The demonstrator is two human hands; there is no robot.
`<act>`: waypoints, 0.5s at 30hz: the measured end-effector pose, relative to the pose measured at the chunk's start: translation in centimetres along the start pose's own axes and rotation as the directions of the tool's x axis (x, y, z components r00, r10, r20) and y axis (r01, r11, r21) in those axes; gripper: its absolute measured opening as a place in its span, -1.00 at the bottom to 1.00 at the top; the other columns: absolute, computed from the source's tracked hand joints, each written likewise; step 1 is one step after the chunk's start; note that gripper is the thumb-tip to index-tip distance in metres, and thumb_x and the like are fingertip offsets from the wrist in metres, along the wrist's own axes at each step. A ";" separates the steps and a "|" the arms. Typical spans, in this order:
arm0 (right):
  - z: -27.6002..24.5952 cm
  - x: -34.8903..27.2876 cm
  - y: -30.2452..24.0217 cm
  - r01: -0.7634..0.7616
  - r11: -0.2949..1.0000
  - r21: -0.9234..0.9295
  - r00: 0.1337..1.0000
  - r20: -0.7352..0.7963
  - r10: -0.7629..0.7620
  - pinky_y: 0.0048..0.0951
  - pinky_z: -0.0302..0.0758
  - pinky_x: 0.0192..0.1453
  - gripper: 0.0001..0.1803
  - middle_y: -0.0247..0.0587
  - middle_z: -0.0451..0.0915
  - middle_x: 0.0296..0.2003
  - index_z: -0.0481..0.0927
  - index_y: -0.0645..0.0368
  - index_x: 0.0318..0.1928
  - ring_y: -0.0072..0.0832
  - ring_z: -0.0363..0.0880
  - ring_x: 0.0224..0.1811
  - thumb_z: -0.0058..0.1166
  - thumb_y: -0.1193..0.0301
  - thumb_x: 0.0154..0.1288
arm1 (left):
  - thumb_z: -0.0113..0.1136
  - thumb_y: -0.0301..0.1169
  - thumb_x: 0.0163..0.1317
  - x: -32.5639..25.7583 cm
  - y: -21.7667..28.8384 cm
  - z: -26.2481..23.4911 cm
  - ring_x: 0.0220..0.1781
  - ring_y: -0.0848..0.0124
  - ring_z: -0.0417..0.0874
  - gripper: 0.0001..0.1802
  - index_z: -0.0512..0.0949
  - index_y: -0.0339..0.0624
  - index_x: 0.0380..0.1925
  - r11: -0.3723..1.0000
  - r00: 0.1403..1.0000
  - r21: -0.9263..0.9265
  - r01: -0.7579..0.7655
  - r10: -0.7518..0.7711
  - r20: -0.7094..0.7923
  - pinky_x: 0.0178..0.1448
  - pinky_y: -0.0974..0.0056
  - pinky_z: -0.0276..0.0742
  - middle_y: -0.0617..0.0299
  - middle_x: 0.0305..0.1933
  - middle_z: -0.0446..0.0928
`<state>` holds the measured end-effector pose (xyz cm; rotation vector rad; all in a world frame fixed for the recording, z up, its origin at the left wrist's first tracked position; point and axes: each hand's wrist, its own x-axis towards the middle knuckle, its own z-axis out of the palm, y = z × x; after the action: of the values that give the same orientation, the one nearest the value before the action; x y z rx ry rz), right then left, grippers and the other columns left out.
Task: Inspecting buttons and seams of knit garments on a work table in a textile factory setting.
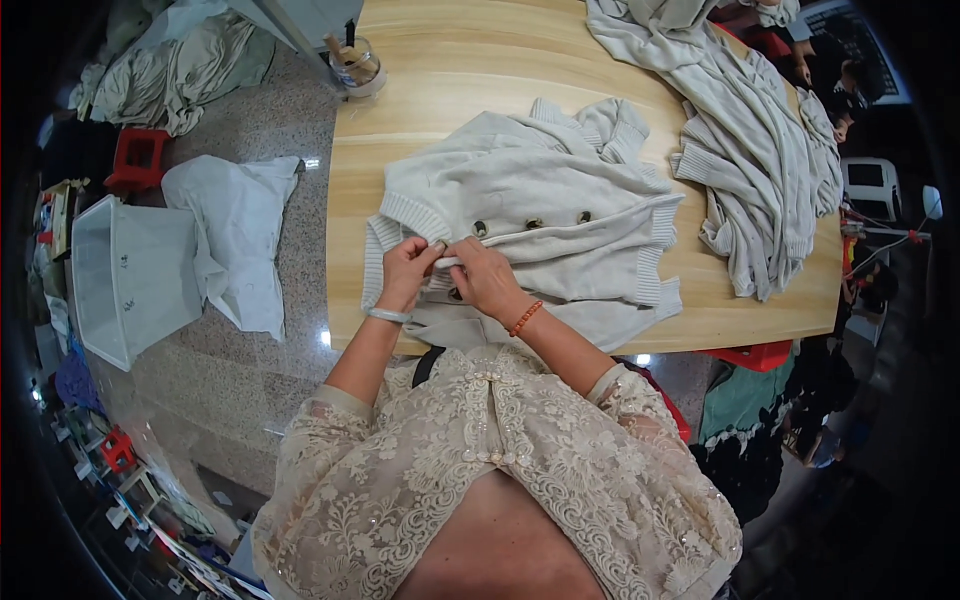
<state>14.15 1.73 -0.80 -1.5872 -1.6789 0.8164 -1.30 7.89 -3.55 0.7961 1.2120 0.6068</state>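
Both our left hand and right hand pinch the cream cardigan at its near-left edge; it lies on the tabletop, long axis left-to-right, mostly beyond and rightward, its dark buttons nearer our right hand.

Cardigan: gripped edge partly hidden beneath the left hand and right hand
Dark button: partly covered, probably by the right hand
Garment heap: cut off along the top
Jar: contents too small to identify
Co-worker: dim, blurred, far right
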 end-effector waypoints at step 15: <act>-0.8 0.3 1.0 0.110 0.983 -0.148 0.985 0.147 -0.089 -0.15 0.50 -0.20 -0.55 -0.03 0.48 -0.27 0.43 0.19 0.00 -0.07 0.55 -0.30 0.17 0.35 0.08 | 0.25 -0.40 0.24 -1.3 0.6 -1.4 -0.48 0.71 0.37 -0.87 0.59 -0.24 -0.32 0.993 0.983 0.120 0.018 -0.040 0.182 -0.41 0.53 0.24 0.48 -0.49 0.47</act>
<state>15.39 2.13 -1.18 -1.5650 -1.9480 0.7764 -3.02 7.52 -2.54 0.9124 1.0950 0.4307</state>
